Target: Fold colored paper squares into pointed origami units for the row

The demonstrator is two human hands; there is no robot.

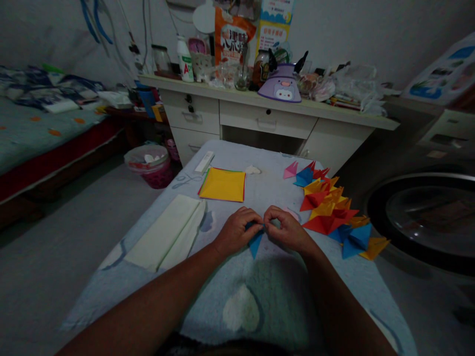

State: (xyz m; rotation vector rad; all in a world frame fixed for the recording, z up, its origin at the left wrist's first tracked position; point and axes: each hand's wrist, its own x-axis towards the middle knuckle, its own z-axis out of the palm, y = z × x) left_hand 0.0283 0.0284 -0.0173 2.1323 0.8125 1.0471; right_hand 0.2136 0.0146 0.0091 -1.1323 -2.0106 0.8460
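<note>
A folded piece of blue origami paper is pinched between my two hands above the cloth-covered table. My left hand closes on its upper left part, hiding some of it. The fingertips of my right hand are pinched at its top edge, close to my left fingertips. One pointed end of the paper hangs down below my left fingers. Beyond my hands lies a stack of square paper, yellow on top with red and green edges showing. To the right sit several folded paper cranes in red, yellow, blue and pink.
A folded pale cloth or paper lies on the table's left side. A small white box and a crumpled white scrap rest near the far edge. Behind stands a cluttered desk; a pink bin is on the floor at left.
</note>
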